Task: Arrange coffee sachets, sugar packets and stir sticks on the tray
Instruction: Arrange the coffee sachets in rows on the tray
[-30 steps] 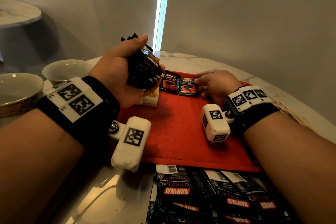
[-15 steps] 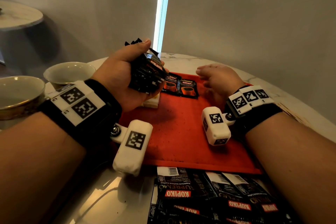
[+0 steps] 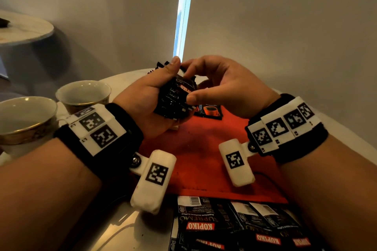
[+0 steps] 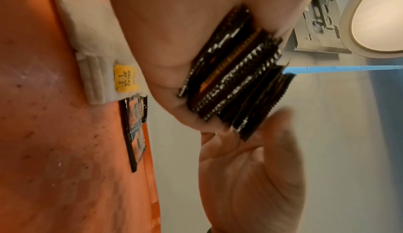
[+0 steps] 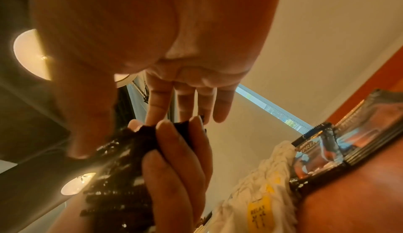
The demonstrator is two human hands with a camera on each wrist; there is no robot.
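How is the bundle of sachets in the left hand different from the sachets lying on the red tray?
The bundle of sachets is gripped upright in the left hand, stacked together; the sachets on the tray lie flat, side by side, on the red tray. Both are dark coffee sachets.

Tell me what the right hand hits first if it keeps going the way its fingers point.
The right hand points left at the stack of coffee sachets gripped in the left hand; it likely meets that stack first, fingertips seemingly already there.
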